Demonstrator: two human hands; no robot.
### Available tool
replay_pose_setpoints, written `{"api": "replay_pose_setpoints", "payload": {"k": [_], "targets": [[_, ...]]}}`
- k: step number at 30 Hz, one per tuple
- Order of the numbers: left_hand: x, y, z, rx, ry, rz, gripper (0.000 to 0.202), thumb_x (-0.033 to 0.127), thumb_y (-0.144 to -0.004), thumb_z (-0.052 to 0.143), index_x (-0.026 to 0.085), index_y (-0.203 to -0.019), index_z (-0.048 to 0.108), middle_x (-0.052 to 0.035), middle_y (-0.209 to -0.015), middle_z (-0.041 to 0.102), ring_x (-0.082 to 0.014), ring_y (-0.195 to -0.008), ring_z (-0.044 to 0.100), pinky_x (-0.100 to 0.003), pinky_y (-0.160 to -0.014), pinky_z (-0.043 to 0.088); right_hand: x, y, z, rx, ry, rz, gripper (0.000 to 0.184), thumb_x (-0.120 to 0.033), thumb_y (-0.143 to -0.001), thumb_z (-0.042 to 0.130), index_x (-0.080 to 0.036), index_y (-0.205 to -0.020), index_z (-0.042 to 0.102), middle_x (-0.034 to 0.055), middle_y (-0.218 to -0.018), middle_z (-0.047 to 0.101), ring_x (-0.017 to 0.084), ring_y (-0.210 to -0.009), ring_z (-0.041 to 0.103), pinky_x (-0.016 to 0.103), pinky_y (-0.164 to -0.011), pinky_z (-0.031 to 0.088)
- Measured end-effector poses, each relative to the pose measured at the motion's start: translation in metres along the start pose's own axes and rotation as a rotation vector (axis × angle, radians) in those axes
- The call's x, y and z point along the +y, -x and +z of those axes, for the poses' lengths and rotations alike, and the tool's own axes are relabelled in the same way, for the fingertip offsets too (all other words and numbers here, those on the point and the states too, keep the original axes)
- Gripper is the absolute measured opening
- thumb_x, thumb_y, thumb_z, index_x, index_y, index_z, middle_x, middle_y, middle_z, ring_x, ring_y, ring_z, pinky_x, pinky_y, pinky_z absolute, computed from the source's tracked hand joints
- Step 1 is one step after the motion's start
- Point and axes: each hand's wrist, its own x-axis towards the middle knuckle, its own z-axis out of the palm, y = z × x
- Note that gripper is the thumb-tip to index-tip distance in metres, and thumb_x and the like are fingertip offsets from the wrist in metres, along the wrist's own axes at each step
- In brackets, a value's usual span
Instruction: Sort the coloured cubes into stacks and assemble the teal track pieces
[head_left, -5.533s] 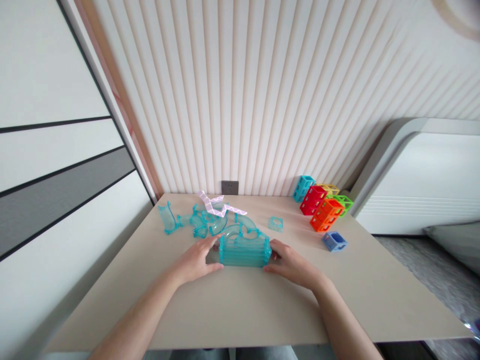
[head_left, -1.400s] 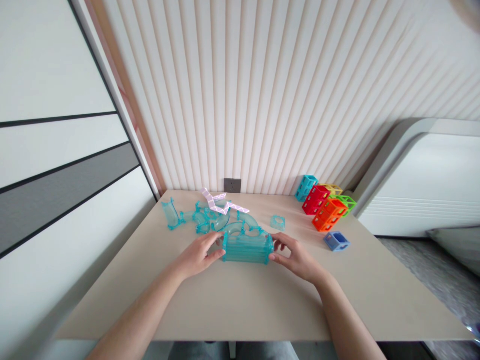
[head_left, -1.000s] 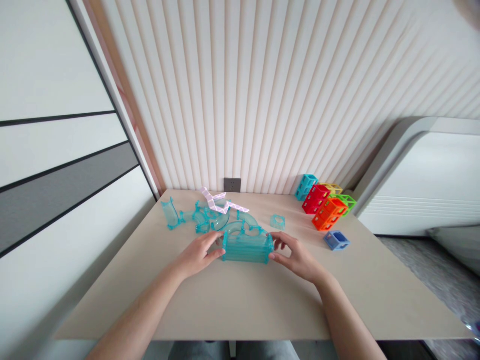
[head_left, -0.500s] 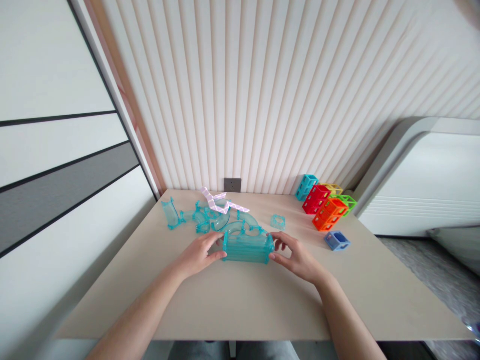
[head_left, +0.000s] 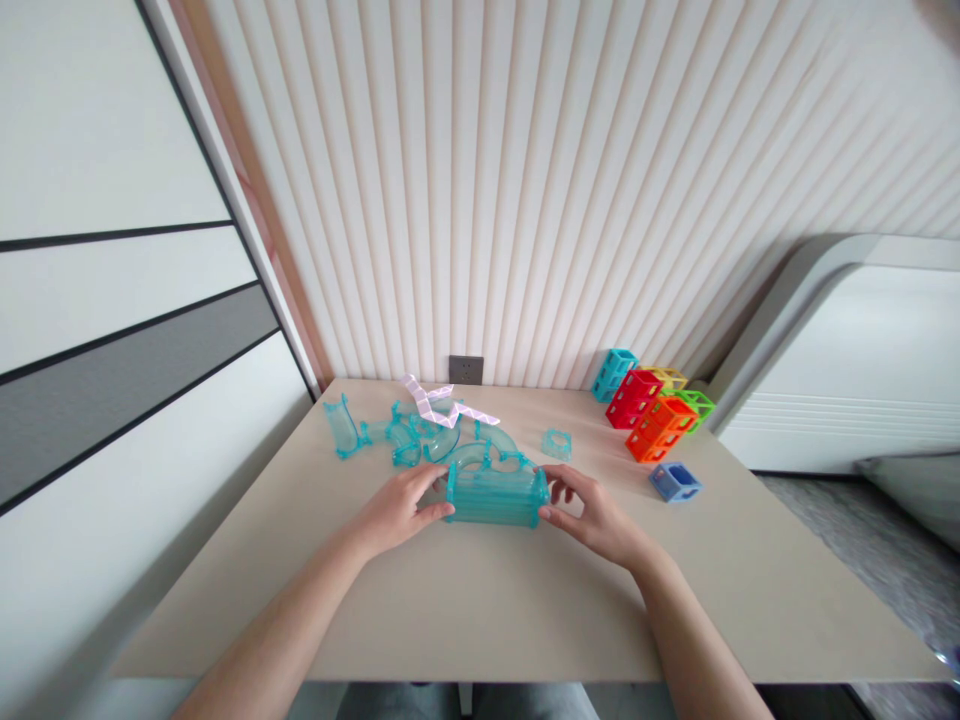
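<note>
A stack of translucent teal track pieces (head_left: 496,498) lies sideways on the table, close in front of me. My left hand (head_left: 405,508) grips its left end, thumb at the front and fingers behind. At the opposite end, my right hand (head_left: 589,512) holds it the same way, with some fingertips hidden behind the rim. Just beyond the stack are loose curved teal track pieces (head_left: 495,437), partly covered by it. A flat teal square piece (head_left: 556,444) lies apart, beyond my right hand.
A pale pink zigzag strip (head_left: 442,412) rests over several teal pieces. A wider teal piece (head_left: 343,430) is at the far left. On the right stand red (head_left: 634,398), orange (head_left: 660,428), blue (head_left: 676,482) and other coloured frame blocks. A dark wall socket (head_left: 466,370) sits behind the table (head_left: 480,610).
</note>
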Motion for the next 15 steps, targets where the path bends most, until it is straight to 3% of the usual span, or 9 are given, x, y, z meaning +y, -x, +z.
{"api": "replay_pose_setpoints", "payload": {"k": [6, 11, 15], "targets": [[0.0022, 0.0007, -0.0008, -0.027, -0.005, -0.030, 0.052, 0.053, -0.090, 0.063, 0.022, -0.131, 0.057, -0.0104, -0.121, 0.070, -0.0249, -0.103, 0.069, -0.036, -0.091, 0.055, 0.0002, -0.0002, 0.0000, -0.053, 0.006, 0.062, 0.053, -0.048, -0.085, 0.073, -0.023, -0.129, 0.058, 0.0062, -0.107, 0.067, 0.018, -0.081, 0.060, 0.031, -0.074, 0.051], [0.0018, 0.0003, 0.0005, -0.025, -0.020, -0.031, 0.047, 0.053, -0.091, 0.061, 0.023, -0.127, 0.060, -0.0086, -0.113, 0.072, -0.0244, -0.100, 0.069, -0.036, -0.090, 0.055, -0.0020, -0.0008, 0.0008, -0.082, 0.054, 0.093, 0.031, -0.045, -0.085, 0.072, -0.022, -0.105, 0.064, 0.0034, -0.092, 0.066, 0.018, -0.079, 0.060, 0.029, -0.071, 0.050], [0.0012, 0.0001, 0.0004, -0.027, -0.026, -0.027, 0.045, 0.053, -0.091, 0.060, 0.022, -0.124, 0.060, -0.0089, -0.111, 0.072, -0.0245, -0.100, 0.069, -0.036, -0.090, 0.055, -0.0040, -0.0007, 0.0006, -0.083, 0.064, 0.082, 0.027, -0.043, -0.088, 0.069, -0.022, -0.102, 0.062, 0.0028, -0.091, 0.066, 0.018, -0.079, 0.060, 0.029, -0.071, 0.050]]}}
